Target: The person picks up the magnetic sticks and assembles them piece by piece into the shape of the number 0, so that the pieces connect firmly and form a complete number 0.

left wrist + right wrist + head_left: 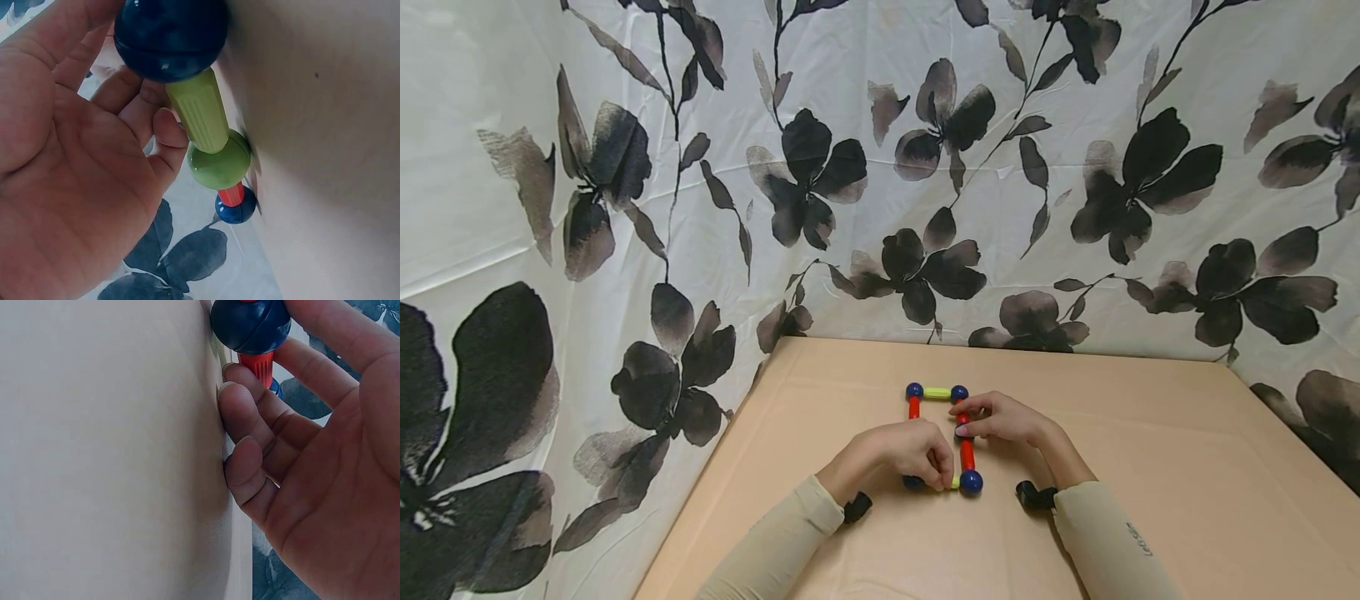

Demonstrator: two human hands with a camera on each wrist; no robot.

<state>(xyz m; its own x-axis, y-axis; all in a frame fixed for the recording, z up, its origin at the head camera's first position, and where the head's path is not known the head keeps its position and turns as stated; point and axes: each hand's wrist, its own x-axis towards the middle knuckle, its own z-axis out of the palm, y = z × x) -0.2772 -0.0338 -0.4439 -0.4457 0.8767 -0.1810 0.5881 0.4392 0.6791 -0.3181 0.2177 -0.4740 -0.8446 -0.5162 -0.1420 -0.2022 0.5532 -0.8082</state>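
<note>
A rectangular building-toy frame of red and yellow-green rods joined by balls lies on the table. In the head view, a yellow-green rod point(937, 393) spans its far side between two blue balls. Red rods point(967, 455) run along the right side. My left hand point(913, 450) reaches over the left side, its curled fingertips pinching the near yellow-green rod point(956, 482) beside the corner blue ball point(972, 483). The left wrist view shows a green ball point(220, 161) on the left side. My right hand point(1003, 419) grips the middle blue ball point(251, 324) of the right side.
The tan table point(1150, 450) extends around the frame, its far edge meeting a white floral cloth point(865, 167). Black wrist straps point(1036, 497) sit on both wrists, next to beige sleeves.
</note>
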